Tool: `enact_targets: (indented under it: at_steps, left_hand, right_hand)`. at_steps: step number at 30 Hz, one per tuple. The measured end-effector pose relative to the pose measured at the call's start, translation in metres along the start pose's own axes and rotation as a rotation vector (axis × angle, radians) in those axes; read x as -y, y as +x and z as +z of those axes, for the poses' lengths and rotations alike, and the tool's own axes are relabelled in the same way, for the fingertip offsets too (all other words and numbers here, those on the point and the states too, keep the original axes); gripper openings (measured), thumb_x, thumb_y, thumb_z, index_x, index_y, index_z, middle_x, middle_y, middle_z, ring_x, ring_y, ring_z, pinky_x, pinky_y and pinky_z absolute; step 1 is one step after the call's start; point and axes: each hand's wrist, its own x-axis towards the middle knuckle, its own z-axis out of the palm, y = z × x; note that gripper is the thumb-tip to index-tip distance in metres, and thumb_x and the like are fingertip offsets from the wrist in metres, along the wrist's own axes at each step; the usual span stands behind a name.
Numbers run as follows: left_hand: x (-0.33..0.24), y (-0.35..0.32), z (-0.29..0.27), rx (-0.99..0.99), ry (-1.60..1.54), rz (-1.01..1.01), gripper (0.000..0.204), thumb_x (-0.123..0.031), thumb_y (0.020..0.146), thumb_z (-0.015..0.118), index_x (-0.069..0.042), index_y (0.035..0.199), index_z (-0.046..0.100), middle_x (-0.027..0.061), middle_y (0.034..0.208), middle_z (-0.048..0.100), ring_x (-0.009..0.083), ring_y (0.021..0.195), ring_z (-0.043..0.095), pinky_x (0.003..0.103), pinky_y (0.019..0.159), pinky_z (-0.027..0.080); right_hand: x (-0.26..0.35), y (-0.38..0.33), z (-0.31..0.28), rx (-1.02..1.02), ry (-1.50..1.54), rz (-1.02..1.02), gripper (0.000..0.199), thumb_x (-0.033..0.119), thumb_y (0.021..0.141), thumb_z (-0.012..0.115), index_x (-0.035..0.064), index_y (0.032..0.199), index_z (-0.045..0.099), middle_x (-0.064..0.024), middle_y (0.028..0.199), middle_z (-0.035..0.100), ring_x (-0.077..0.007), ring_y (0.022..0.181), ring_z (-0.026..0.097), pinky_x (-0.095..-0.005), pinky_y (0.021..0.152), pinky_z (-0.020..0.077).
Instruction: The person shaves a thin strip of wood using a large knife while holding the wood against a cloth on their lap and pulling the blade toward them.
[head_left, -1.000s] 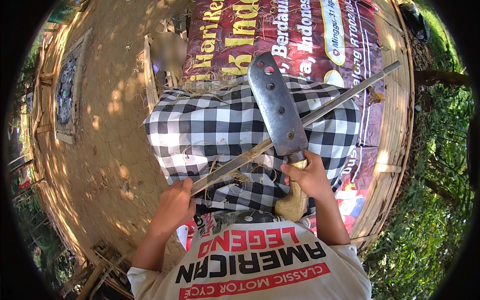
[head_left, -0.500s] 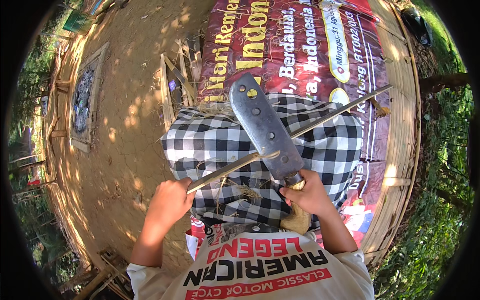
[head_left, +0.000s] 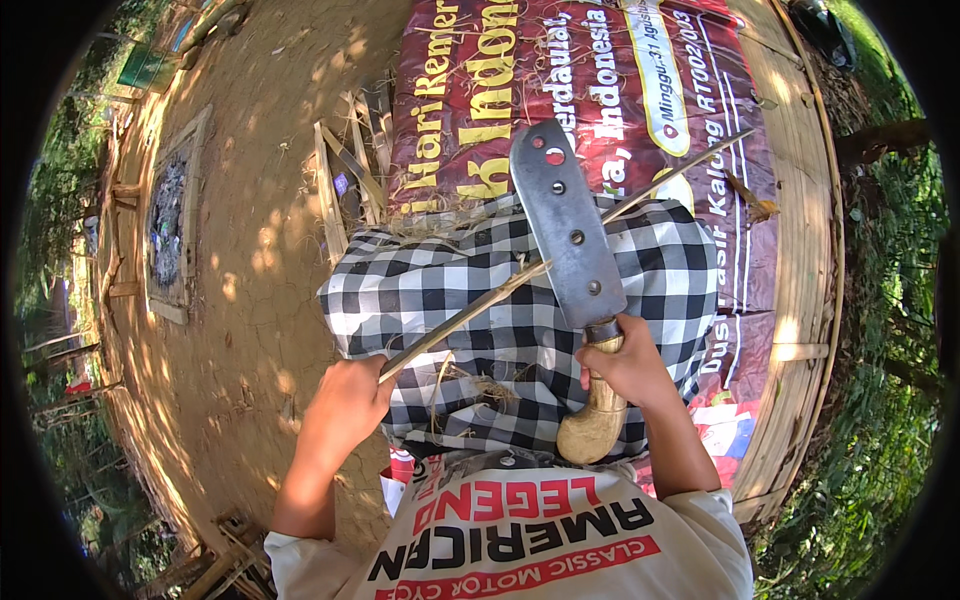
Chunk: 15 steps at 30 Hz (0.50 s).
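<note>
My left hand [head_left: 345, 405] is closed around the near end of a thin bamboo strip [head_left: 455, 320], which slants away to the far right. A broad machete [head_left: 568, 225] with a row of holes along its blade crosses the strip and hides part of it. My right hand [head_left: 640, 365] grips its curved wooden handle [head_left: 592, 425], the blade pointing away from me. Where blade and strip meet, a small curl or splinter shows at the strip's edge. Under both lies a black and white checked cloth [head_left: 660, 255] over my lap, with fine shavings on it.
A dark red printed banner [head_left: 740, 260] lies ahead and to the right, scattered with shavings, beside a bamboo slat edge [head_left: 800, 250]. Split bamboo pieces [head_left: 330, 190] lie beyond the cloth at left. A framed pit of ash or litter [head_left: 170, 215] sits in the dirt ground [head_left: 240, 330].
The machete has moved away from me and slightly right, its blade now standing straighter. My right hand went with it. The strip's far end has swung farther away and left; my left hand keeps its hold.
</note>
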Motion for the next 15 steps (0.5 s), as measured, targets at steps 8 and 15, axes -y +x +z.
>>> enact_targets:
  at_steps: [8, 15]
  left_hand:
    - [0.005, -0.002, 0.011, -0.004, -0.069, 0.042, 0.028, -0.019, 0.09, 0.059, 0.005, 0.076, 0.059, 0.0285, 0.067, 0.055, 0.0491, 0.069, 0.053, 0.05, 0.06, 0.043]
    - [0.007, 0.002, 0.017, 0.051, -0.102, 0.002, 0.032, -0.022, 0.093, 0.057, 0.006, 0.079, 0.06, 0.0278, 0.067, 0.056, 0.0484, 0.068, 0.054, 0.05, 0.059, 0.042]
  right_hand:
    - [-0.004, 0.007, -0.002, 0.027, 0.033, 0.042, 0.016, -0.004, 0.074, 0.064, -0.0087, 0.088, 0.057, -0.0104, 0.067, 0.061, -0.0175, 0.052, 0.061, -0.03, 0.049, 0.048]
    - [-0.006, 0.001, 0.006, 0.11, 0.008, 0.068, 0.015, -0.004, 0.075, 0.064, -0.0077, 0.087, 0.056, -0.0111, 0.068, 0.061, -0.0181, 0.053, 0.061, -0.0308, 0.049, 0.0493]
